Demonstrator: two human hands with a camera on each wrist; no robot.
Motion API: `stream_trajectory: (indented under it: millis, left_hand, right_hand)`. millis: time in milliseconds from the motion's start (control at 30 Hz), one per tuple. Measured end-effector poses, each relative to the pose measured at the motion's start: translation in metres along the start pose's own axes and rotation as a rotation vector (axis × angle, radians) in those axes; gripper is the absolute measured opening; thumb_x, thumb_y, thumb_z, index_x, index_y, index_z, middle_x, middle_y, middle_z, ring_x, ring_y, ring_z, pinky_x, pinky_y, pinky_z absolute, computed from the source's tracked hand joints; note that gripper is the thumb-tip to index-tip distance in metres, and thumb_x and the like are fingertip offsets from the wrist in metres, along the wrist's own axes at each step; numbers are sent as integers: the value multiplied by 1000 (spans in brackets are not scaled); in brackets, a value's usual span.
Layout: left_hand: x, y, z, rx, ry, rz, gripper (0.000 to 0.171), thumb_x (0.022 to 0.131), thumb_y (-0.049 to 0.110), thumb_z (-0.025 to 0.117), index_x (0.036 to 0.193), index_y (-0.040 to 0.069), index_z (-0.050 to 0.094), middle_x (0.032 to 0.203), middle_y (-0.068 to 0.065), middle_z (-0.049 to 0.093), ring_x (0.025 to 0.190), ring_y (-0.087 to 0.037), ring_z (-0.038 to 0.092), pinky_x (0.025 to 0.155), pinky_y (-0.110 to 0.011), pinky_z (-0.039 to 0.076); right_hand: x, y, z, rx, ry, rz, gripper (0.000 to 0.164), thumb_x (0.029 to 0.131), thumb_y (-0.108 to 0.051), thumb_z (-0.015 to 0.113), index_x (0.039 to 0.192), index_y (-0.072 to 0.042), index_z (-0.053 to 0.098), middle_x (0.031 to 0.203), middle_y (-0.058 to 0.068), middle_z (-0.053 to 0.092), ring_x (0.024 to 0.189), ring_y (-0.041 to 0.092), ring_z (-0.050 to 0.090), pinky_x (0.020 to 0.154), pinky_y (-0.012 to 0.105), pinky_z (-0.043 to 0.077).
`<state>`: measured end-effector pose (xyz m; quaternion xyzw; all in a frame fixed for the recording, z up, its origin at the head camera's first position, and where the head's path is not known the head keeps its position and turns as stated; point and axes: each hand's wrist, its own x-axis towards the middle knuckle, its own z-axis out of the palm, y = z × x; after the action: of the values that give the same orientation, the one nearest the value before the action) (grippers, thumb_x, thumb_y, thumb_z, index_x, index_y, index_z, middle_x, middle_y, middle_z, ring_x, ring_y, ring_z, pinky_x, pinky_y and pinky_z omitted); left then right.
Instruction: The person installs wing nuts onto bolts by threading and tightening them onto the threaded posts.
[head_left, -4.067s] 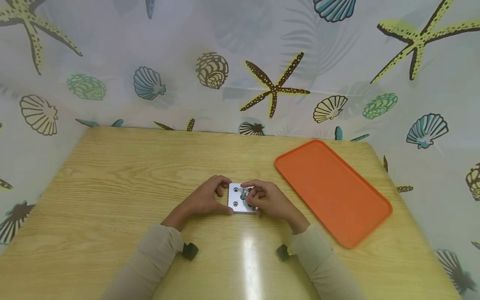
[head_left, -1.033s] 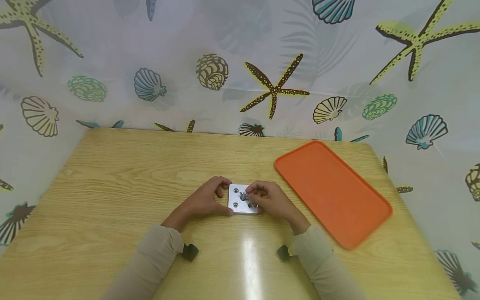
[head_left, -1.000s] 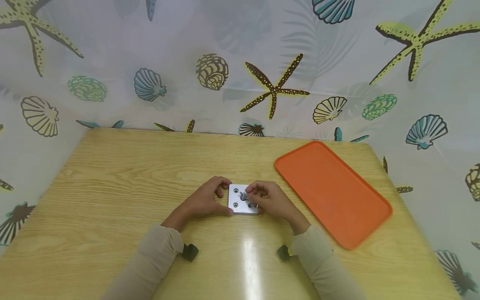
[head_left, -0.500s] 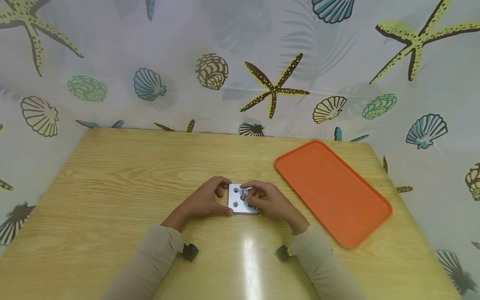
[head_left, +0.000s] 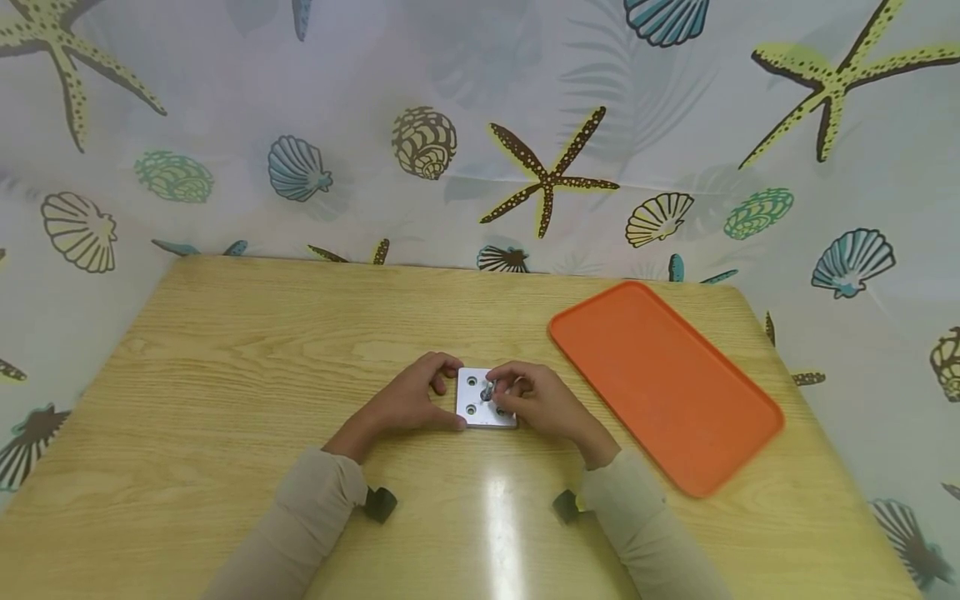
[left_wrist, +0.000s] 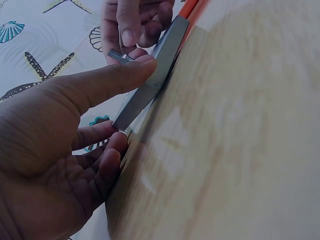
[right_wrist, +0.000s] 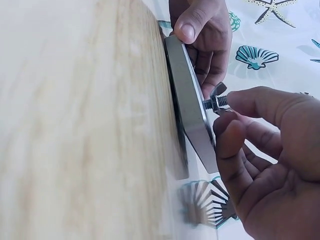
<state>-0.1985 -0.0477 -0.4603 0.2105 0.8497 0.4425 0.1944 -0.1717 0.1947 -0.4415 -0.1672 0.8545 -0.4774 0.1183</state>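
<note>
A square silvery metal plate (head_left: 478, 419) with holes near its corners lies on the wooden table. From its middle rises a threaded stud (left_wrist: 118, 56) carrying a wing nut (right_wrist: 217, 103); in the right wrist view a length of thread shows beyond the nut. My left hand (head_left: 411, 396) holds the plate's left side, thumb at the near corner and fingers at the far one. My right hand (head_left: 538, 398) is at the wing nut, thumb against it and index finger curled close to it. Those fingers partly cover the nut and the plate's right side in the head view.
An orange tray (head_left: 660, 383) lies slanted at the right of the table (head_left: 300, 317). Behind the table hangs a white cloth (head_left: 345, 75) printed with shells and starfish. Each wrist bears a small dark camera.
My right fingers have shifted back and forth around the wing nut; the index finger reached toward the plate's far edge, then drew back. The nut's wings have turned. My left hand and the plate stay put.
</note>
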Motion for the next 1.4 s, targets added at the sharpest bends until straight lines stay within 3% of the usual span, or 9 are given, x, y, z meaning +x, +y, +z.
stream_trajectory:
  millis: [167, 400, 700, 1167, 1400]
  left_hand:
    - [0, 1, 0, -4, -2, -2, 80, 73, 30, 90, 140, 16, 49, 130, 0, 54, 106, -17, 53, 90, -34, 46]
    - [0, 0, 1, -3, -1, 3, 79, 73, 27, 90, 140, 14, 49, 129, -2, 55, 105, -17, 53, 89, -34, 46]
    - [0, 0, 0, -9, -1, 6, 79, 73, 28, 90, 139, 15, 49, 130, -1, 55, 105, -17, 53, 90, -34, 46]
    - [1, -1, 0, -2, 0, 8, 80, 73, 29, 90, 139, 15, 49, 129, -1, 55, 105, -17, 53, 90, -33, 46]
    - [1, 0, 0, 3, -2, 14, 79, 73, 29, 90, 140, 14, 49, 129, -1, 54, 105, -17, 53, 90, -33, 46]
  right_hand:
    - [0, 1, -1, -11, 18, 22, 19, 93, -7, 67, 111, -3, 69, 100, 14, 69, 76, 12, 59, 62, 20, 48]
    - [-1, 0, -2, 23, 12, 21, 16, 94, -2, 59, 106, -1, 69, 101, 18, 70, 63, 13, 54, 51, 22, 48]
    - [-1, 1, -1, 45, 10, 25, 15, 95, -3, 61, 108, 4, 66, 96, 23, 68, 63, 15, 53, 50, 21, 46]
    - [1, 2, 0, 43, -11, 39, 19, 94, -4, 63, 113, -4, 66, 85, 8, 62, 61, 10, 53, 50, 21, 47]
    - [0, 1, 2, 1, -10, -36, 27, 92, -2, 65, 119, -6, 67, 85, 11, 65, 62, 4, 51, 55, 18, 43]
